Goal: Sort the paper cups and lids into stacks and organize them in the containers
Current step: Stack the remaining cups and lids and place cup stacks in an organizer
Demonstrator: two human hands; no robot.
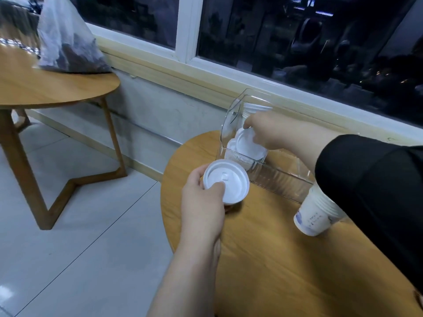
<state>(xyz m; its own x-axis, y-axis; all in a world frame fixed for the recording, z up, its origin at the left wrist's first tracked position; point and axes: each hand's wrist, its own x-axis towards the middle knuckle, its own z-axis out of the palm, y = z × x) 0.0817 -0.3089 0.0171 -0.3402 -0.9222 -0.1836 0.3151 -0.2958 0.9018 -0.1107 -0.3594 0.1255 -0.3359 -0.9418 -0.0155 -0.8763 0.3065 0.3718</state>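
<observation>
My left hand grips a white lid over the near left edge of the round wooden table, thumb on top of the lid. My right hand reaches into a clear plastic container and holds another white lid above white lids lying in its left end. White cups lie in the container's far end, behind my hand. A stack of paper cups lies on its side on the table, partly under my right sleeve.
A second round wooden table stands at the left with a plastic bag on it. A window and its sill run along the wall behind the container. Tiled floor lies between the tables.
</observation>
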